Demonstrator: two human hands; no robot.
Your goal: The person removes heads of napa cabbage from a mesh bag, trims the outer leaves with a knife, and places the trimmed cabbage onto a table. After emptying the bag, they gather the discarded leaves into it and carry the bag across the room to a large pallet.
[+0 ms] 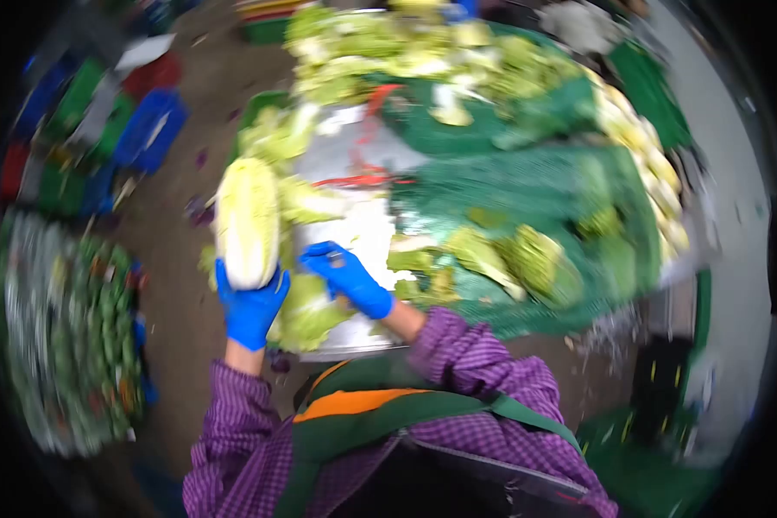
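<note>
A pale yellow napa cabbage (pixel 248 220) stands upright in my left hand (pixel 253 304), whose blue-gloved fingers wrap round its base. It is above the left edge of the metal table (pixel 354 226). My right hand (pixel 347 274), also gloved in blue, is over the table to the right of the cabbage and apart from it. Its fingers are curled, and a small greyish spot shows at them; what it is I cannot make out. Loose cabbage leaves (pixel 309 312) lie beneath and between the hands.
Green mesh sacking (pixel 518 194) covers the table's right part, with leafy cabbage pieces (pixel 535 263) on it. Red strips (pixel 354 181) lie mid-table. Leaves (pixel 363 56) heap at the back; pale cabbages (pixel 656 173) line the right edge. Blue crate (pixel 151 129) and wrapped greens (pixel 69 337) stand left.
</note>
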